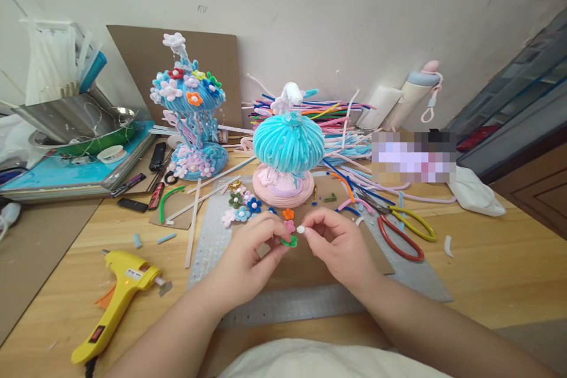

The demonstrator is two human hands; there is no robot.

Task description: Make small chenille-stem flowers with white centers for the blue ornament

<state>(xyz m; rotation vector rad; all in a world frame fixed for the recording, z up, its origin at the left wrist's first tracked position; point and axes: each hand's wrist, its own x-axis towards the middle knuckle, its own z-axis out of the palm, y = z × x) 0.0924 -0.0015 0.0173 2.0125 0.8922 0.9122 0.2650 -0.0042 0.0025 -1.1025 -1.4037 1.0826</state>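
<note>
My left hand [250, 257] is closed in a pinch on a small green pipe-cleaner flower [290, 241], just below a pink flower [289, 225]. My right hand [339, 242] is pinched on a tiny white ball [300, 229] held right beside that flower. Both hands hover over a brown card [310, 266] on a grey cutting mat [292, 301]. Behind them stands a blue fuzzy dome on a pink base [287, 153]. Several small finished flowers [243, 205] lie on the mat to the left of the hands.
A yellow glue gun [121, 292] lies at the front left. Red and yellow scissors [401, 230] rest right of the mat. A taller blue flower-covered model [190, 112] stands at the back left, a heap of pipe cleaners [336, 118] by the wall, metal bowls [75, 121] far left.
</note>
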